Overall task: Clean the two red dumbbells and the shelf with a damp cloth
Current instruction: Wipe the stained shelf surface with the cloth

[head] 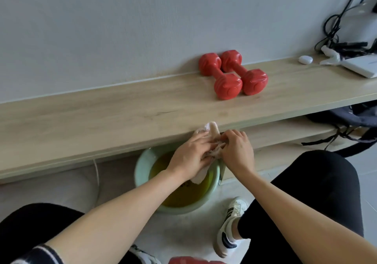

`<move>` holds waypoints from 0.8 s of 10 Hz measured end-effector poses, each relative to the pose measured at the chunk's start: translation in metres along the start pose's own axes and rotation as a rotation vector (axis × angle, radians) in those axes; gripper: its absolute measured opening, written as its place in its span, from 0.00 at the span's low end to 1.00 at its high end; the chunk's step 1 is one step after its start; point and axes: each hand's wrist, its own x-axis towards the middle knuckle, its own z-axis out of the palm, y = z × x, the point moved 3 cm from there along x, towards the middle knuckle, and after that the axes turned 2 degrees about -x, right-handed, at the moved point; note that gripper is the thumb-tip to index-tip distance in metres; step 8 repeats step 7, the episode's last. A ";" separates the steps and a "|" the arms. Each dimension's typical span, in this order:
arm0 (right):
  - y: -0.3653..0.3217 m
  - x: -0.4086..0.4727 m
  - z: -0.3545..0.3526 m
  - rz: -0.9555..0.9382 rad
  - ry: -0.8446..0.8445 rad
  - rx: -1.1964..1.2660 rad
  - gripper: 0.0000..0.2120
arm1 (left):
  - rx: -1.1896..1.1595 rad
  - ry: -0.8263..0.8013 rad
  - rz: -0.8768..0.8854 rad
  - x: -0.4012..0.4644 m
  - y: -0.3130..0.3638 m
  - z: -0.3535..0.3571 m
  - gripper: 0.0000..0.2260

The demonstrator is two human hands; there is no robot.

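Hands: left [190,154], right [236,151] grip cloth [210,129] at shelf [102,117] edge | dumbbells [232,74] well apart

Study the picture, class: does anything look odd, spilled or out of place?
The water in the green basin looks murky yellow, odd for cleaning. Both hands grip the cloth above it. No spill shows.

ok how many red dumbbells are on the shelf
2, side by side on the wooden shelf against the wall: the left dumbbell and the right dumbbell. None seems hidden.
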 end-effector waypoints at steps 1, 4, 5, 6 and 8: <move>0.004 -0.016 0.029 -0.014 -0.158 -0.070 0.10 | 0.001 -0.056 -0.047 -0.029 -0.017 0.012 0.16; 0.023 -0.019 0.118 -0.009 -0.513 -0.159 0.13 | -0.086 -0.122 -0.447 -0.059 -0.108 0.074 0.06; 0.029 -0.014 0.137 0.005 -0.579 -0.169 0.13 | 0.104 -0.142 -0.494 -0.056 -0.125 0.084 0.05; 0.035 -0.014 0.153 0.013 -0.650 -0.185 0.14 | 0.083 -0.209 -0.544 -0.056 -0.141 0.096 0.11; 0.036 -0.013 0.159 0.025 -0.699 -0.181 0.12 | 0.071 -0.178 -0.600 -0.064 -0.146 0.092 0.13</move>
